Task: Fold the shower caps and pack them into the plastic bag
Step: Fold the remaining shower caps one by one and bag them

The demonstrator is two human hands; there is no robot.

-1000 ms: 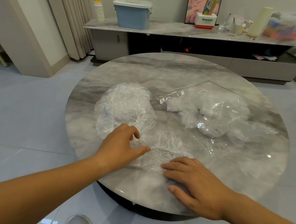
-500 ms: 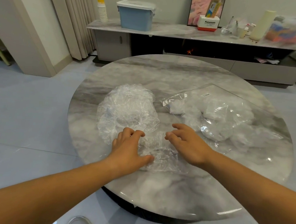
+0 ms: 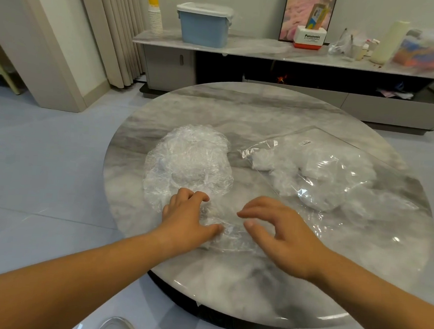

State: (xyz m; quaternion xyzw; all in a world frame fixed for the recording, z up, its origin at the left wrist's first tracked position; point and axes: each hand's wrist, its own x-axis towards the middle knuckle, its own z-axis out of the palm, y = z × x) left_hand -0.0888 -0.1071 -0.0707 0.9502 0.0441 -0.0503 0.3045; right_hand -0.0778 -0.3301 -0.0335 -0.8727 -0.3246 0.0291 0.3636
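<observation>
Shower cap (image 3: pixel 232 232) lying flat at worktop (image 3: pixel 229 284) front, between grips. Left grip (image 3: pixel 187 218) pressing on it; pinching or not, cannot tell. Right grip (image 3: pixel 280 234) hovering wide, holding nothing. Advice: pinning 1 edge while folding, squeezing air out.

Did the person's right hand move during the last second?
Yes. The right hand moved away from the table's near edge, toward the plastic bag.

Shower cap (image 3: pixel 232 235) partly hidden under left hand (image 3: pixel 185 221) — far colourful package (image 3: pixel 423 50) blurred
</observation>
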